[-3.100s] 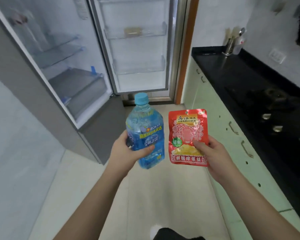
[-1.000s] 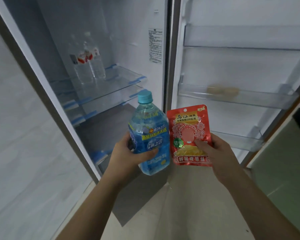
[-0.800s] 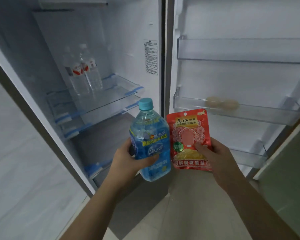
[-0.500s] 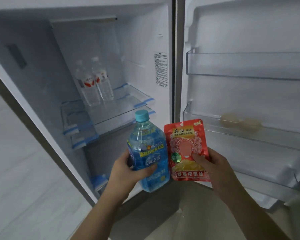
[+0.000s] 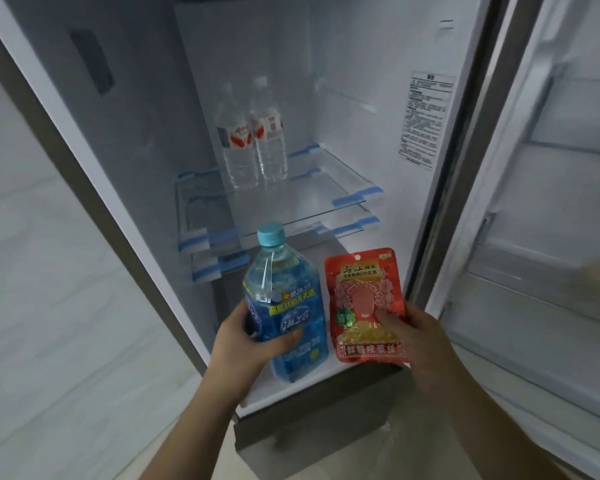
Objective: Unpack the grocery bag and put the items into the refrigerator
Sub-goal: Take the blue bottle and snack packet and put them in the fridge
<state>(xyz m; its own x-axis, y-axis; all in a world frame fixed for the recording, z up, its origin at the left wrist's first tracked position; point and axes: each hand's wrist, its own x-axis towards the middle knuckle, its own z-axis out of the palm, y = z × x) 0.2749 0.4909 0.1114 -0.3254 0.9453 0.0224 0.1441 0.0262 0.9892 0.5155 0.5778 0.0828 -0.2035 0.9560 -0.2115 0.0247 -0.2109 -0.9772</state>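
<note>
My left hand (image 5: 243, 344) grips a blue drink bottle (image 5: 284, 306) with a light-blue cap, held upright in front of the open refrigerator (image 5: 361, 98). To its right, my right hand (image 5: 416, 341) pinches a red snack pouch (image 5: 368, 306) by its lower right side. Both items hover just outside the fridge's lower opening, side by side and nearly touching. Inside, two clear water bottles (image 5: 253, 136) stand at the back of a glass shelf (image 5: 312, 199).
A second glass shelf (image 5: 347, 226) lies just under the first. The open fridge door (image 5: 551, 237) with its clear bins stands at the right, with something pale and blurred in one bin. A pale wall (image 5: 32, 271) is at the left. A closed lower drawer front (image 5: 309, 410) sits below.
I have come closer to the fridge and the view has swung left, so the interior fills the frame. Both hands keep their items, now right at the lower opening.
</note>
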